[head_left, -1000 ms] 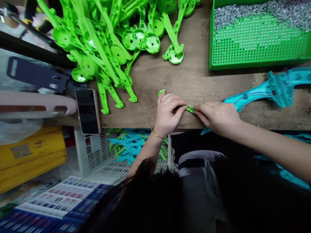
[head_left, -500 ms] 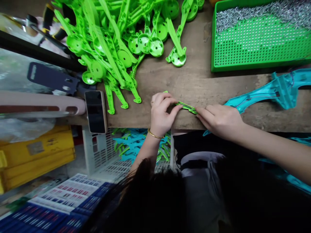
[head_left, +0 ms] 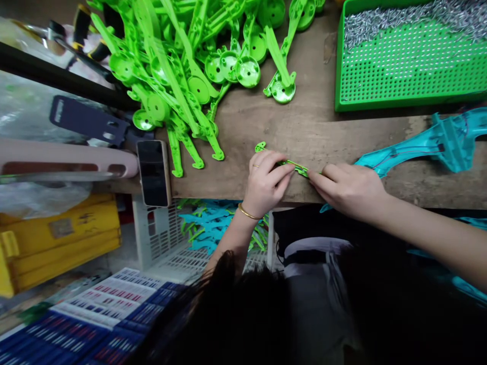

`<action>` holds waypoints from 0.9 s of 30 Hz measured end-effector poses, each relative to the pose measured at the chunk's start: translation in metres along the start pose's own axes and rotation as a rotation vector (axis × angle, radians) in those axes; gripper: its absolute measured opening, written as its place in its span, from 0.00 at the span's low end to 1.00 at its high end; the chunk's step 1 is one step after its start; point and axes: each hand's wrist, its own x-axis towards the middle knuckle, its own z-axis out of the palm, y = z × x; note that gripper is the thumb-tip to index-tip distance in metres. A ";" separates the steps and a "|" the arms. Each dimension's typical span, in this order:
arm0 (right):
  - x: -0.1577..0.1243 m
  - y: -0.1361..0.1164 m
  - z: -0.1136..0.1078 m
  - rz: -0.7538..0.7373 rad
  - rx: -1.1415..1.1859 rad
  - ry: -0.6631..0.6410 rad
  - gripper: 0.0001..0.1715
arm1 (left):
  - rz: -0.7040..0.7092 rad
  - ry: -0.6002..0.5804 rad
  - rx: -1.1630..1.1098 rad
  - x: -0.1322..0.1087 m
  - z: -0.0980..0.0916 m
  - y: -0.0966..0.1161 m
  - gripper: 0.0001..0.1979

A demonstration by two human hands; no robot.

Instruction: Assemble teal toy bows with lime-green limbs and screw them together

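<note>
A slim green plastic part (head_left: 300, 169) spans the gap between my two hands, just above the bench's front edge. My left hand (head_left: 267, 177) is closed around its left portion, thumb and fingers pinching it; one green end sticks out beyond the knuckles. At the other end, the fingertips of my right hand (head_left: 348, 188) are pinched together on the part. A thin dark line runs along its channel; I cannot make out what it is. Beside my right hand lies a turquoise plastic piece (head_left: 403, 149) with thin wires along it.
Many green plastic parts (head_left: 167, 81) are heaped at the back left. A green perforated basket (head_left: 395, 76) of small metal pins or screws stands back right. A phone (head_left: 154, 173) lies at the bench's left front. Below is a white crate (head_left: 160, 238) with turquoise and green pieces.
My left hand has shifted slightly right along the green part, so more of its left end shows. The whole view has moved a little; both hands keep their hold.
</note>
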 end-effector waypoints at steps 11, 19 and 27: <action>0.000 0.001 -0.005 -0.018 0.063 -0.156 0.15 | -0.152 -0.104 -0.072 0.012 -0.003 0.000 0.06; 0.018 0.009 -0.015 0.217 0.326 -0.419 0.17 | -0.263 -0.121 -0.108 0.017 0.000 0.000 0.03; 0.032 0.019 -0.024 0.468 0.472 -0.588 0.19 | -0.252 -0.104 -0.135 0.017 0.001 -0.001 0.03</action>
